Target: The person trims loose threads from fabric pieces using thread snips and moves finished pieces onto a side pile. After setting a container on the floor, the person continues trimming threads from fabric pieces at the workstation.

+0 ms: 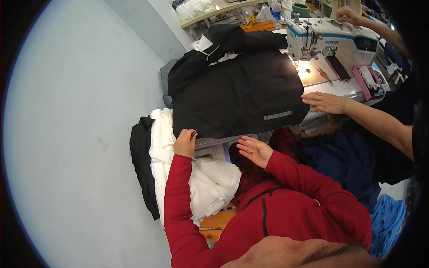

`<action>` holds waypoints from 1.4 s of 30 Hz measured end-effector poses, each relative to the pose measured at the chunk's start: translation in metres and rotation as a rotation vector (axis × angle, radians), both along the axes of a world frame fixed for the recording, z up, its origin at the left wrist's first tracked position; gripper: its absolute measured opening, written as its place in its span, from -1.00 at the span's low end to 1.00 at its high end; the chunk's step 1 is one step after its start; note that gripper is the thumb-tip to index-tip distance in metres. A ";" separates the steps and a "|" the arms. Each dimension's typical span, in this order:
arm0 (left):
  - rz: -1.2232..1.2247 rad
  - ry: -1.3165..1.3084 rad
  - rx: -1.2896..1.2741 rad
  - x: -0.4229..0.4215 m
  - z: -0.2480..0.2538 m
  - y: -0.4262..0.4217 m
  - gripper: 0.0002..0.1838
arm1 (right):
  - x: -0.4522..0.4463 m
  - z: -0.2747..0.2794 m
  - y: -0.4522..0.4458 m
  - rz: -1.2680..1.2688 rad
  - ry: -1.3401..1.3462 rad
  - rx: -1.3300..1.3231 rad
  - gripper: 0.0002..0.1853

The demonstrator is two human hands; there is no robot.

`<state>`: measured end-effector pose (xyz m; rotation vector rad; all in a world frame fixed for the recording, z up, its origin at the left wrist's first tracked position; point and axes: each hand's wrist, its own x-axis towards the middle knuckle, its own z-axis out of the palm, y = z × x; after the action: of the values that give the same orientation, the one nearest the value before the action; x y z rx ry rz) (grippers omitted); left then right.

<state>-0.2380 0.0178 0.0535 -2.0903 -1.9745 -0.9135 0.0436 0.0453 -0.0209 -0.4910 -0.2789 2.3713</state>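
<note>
Black fabric (237,91) with a small grey lettered strip (277,115) near its lower right edge lies across the sewing table. At its lower left corner, my left hand (185,143) is closed around a small red-and-dark tool (193,133), probably thread snips. My right hand (255,151) is just below the front edge of the cloth, palm turned up and fingers spread, holding nothing. A co-worker's hand (325,103) rests at the fabric's right edge, and the co-worker's other hand (349,16) is on top of the white sewing machine (328,40).
White cloth (210,185) and a black garment (144,165) hang at the left beside the wall (89,111). Scissors (325,76), a phone (338,67) and a pink box (369,83) lie near the machine. A water bottle (276,14) stands behind it.
</note>
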 end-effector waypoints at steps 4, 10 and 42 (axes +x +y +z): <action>0.000 -0.065 0.044 0.000 0.005 -0.001 -0.91 | -0.035 0.005 -0.001 0.066 0.055 0.001 -0.68; -0.026 -0.120 0.049 0.003 0.011 -0.005 -0.93 | -0.092 0.013 0.010 0.066 0.147 -0.022 -0.82; 0.078 -1.609 -0.164 0.103 -0.057 -0.058 -0.65 | -0.088 0.028 0.012 0.005 -0.293 0.155 -0.84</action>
<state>-0.1349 -0.0399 -0.0039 -1.1240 -2.5194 -3.0512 -0.0442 0.0575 0.0073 -0.7630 -0.5924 2.2570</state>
